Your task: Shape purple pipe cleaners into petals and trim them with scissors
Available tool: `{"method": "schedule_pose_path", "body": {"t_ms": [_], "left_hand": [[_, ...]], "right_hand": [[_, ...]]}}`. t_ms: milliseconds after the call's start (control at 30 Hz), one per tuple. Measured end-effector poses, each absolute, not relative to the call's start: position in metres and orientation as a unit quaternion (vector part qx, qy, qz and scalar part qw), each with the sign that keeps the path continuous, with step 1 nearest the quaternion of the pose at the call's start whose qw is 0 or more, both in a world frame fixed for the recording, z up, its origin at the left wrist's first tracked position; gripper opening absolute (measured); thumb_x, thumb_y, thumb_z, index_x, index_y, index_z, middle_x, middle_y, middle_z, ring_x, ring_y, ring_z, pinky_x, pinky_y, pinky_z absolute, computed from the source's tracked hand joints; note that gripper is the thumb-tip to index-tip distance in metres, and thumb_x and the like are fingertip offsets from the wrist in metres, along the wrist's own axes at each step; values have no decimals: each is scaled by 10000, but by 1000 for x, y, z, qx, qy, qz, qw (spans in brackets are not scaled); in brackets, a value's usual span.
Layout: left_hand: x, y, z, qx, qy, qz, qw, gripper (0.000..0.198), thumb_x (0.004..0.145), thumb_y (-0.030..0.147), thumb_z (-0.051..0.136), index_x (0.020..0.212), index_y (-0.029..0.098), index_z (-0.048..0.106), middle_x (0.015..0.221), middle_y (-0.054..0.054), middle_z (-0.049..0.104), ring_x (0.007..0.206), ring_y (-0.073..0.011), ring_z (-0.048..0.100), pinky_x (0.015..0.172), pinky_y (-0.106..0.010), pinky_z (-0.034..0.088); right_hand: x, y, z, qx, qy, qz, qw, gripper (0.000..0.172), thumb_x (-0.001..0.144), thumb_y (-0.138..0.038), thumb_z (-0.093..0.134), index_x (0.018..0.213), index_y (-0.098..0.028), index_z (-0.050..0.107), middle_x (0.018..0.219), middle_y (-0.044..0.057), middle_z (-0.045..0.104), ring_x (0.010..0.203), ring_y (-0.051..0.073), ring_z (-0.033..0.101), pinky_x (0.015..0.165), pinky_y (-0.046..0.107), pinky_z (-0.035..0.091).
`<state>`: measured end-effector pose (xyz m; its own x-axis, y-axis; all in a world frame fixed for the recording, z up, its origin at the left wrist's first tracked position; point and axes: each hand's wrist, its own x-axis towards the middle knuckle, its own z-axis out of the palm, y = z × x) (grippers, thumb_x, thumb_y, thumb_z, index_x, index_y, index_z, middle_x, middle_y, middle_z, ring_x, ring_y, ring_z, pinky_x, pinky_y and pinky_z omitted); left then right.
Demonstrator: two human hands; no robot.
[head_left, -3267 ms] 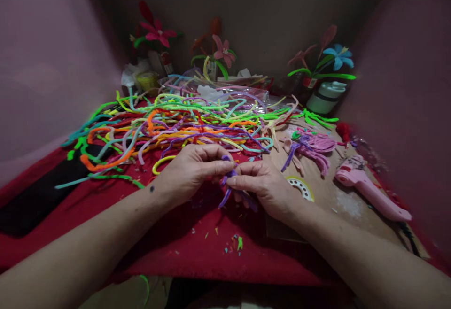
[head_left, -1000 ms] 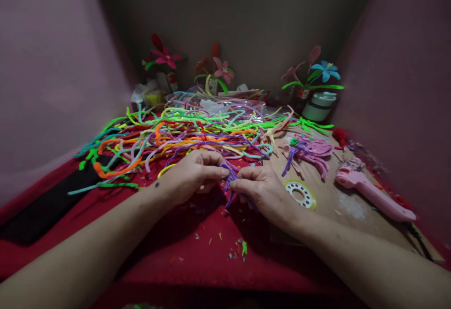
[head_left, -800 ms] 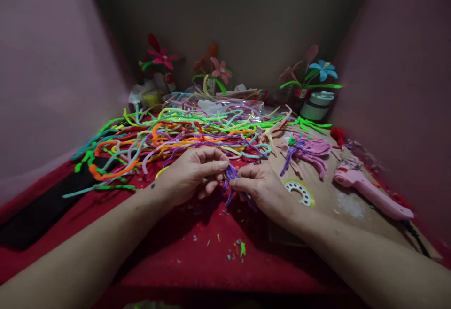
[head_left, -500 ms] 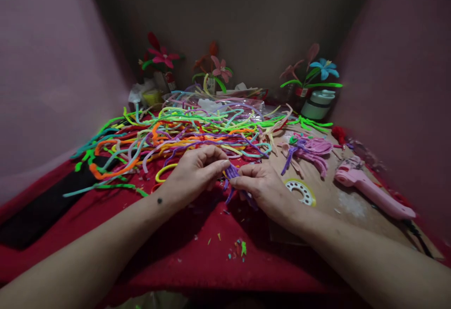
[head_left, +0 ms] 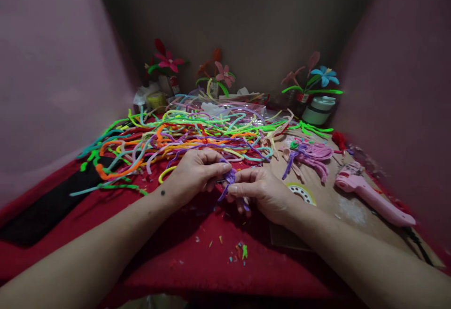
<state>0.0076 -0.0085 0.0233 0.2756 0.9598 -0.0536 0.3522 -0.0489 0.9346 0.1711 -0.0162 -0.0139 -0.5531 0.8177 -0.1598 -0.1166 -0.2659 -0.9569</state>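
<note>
Between my two hands is a small piece of bent purple pipe cleaners (head_left: 229, 176), held above the red cloth (head_left: 169, 252). My left hand (head_left: 200, 170) pinches its upper left side between thumb and fingers. My right hand (head_left: 259, 189) grips its right side, thumb on top. Loose purple ends hang down under the fingers, partly hidden by them. Just beyond my hands lies a wide heap of colourful pipe cleaners (head_left: 190, 133). To the right, a bundle of pink and purple pipe cleaner pieces (head_left: 310, 151) rests on a brown board (head_left: 324, 224).
On the board lie a roll of tape (head_left: 302, 192) and a pink hot glue gun (head_left: 373, 196). Pipe cleaner flowers (head_left: 324, 75) stand along the back beside a pale jar (head_left: 319, 109). A black strip (head_left: 52, 201) lies at left. Small scraps (head_left: 243, 251) dot the cloth in front.
The purple piece has turned and bunched up between my fingers, its loose ends now pointing lower left. My right hand has shifted slightly, and the whole view has moved a little.
</note>
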Motion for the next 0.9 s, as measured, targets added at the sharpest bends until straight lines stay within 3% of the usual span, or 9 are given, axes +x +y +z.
{"method": "schedule_pose_path", "body": {"t_ms": [133,333,500,767,900], "left_hand": [[5,-7,24,637,503,335,478,278,759,301,586,550,155,477,403,57,426,364,-58,352,382,-198,237],[7,-10,25,654,495,328,469,285,760,292,587,541,140,485,428,51,449,394,-50,382,404,-180,278],[8,-11,24,621,457,263,580,178,738,278,613,851,159,544,530,52,537,379,-47,410,347,-144,266],[2,-10,19,611,395,207,655,92,775,216,551,845,168,514,595,39,523,342,-26,338,313,-155,246],[-4,-9,19,579,350,198,710,187,759,179,567,939,174,518,738,-1,558,418,-33,369,349,-161,274]], "right_hand": [[172,-16,-14,-313,-493,748,315,123,664,-215,631,726,-110,647,566,10,613,404,76,505,340,165,378],[170,-17,-14,-340,-458,743,349,203,707,-324,631,692,-121,621,617,17,635,406,65,513,352,167,383],[169,-16,-13,-385,-475,690,386,216,707,-355,639,714,-140,622,575,-12,606,383,57,478,315,157,345],[167,-18,-14,-364,-449,718,388,203,705,-325,651,668,-142,569,551,-23,578,360,49,469,296,142,362],[166,-20,-14,-342,-431,740,387,213,686,-315,672,656,-133,565,546,-27,566,359,49,476,294,145,399]]}}
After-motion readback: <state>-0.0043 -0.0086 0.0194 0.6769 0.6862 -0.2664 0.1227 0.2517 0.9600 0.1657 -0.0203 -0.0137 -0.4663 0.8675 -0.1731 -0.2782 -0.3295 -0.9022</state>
